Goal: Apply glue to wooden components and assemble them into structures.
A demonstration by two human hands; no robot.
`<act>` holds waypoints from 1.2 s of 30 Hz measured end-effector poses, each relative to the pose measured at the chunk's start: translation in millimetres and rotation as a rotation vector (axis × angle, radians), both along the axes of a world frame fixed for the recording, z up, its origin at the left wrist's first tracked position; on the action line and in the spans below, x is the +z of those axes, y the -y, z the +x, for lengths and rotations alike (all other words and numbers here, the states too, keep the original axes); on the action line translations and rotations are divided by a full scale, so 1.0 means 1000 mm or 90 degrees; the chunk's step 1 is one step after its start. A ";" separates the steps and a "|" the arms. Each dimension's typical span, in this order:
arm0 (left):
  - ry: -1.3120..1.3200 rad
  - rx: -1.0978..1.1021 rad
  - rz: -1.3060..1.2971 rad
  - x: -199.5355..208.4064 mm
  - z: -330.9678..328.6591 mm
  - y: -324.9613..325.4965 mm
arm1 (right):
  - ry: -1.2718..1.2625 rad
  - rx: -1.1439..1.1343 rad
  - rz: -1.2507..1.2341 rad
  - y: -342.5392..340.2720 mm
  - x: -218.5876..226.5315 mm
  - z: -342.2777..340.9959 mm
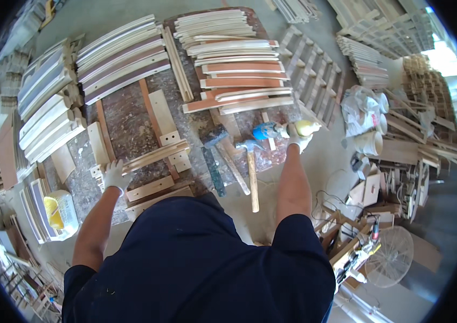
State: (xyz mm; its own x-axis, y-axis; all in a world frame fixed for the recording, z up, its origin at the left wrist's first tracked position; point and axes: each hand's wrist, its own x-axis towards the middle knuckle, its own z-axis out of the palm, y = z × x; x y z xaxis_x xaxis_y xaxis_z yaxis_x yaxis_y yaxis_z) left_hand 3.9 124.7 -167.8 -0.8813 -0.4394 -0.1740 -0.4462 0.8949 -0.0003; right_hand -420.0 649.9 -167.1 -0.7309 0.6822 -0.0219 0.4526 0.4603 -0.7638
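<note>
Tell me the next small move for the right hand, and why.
Probably bring the glue bottle in the right hand over to the wooden slats that the left hand steadies: the bottle is gripped off at the bench edge, away from the held slats.

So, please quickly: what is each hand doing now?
Left hand: resting on the wooden slats, grip cannot be told.
Right hand: closed on a yellow bottle.

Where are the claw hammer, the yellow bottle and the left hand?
claw hammer (252, 177), head view, on the middle of its wooden handle.
yellow bottle (306, 127), head view, on its body, held in the gloved right hand.
left hand (115, 175), head view, on the back of the white glove.
</note>
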 end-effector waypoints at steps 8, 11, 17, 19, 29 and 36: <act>-0.210 0.183 0.332 0.041 0.022 -0.040 | 0.119 0.090 -0.338 -0.058 0.030 -0.011; -0.256 0.245 0.440 0.058 0.029 -0.051 | 0.100 0.295 -0.805 -0.127 0.060 0.037; -0.259 0.269 0.512 0.065 0.055 -0.055 | 0.162 0.276 -1.031 -0.092 0.102 0.169; -0.233 0.255 0.571 0.064 0.061 -0.052 | 0.402 0.322 -0.990 -0.126 0.113 0.196; -0.206 0.275 0.716 0.059 0.084 -0.024 | 1.252 0.530 0.310 -0.112 0.215 0.234; -0.412 0.000 0.204 0.043 0.046 0.005 | 0.910 0.542 -0.001 0.049 0.248 0.251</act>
State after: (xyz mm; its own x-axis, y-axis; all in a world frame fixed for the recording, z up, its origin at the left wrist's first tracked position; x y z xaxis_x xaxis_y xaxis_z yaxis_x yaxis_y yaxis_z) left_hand 50.4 119.2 -124.7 -0.8517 -0.4536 0.2625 -0.2675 0.8069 0.5266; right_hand -169.3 601.4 80.6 -0.2609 0.1242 -0.9573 0.3769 0.9261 0.0175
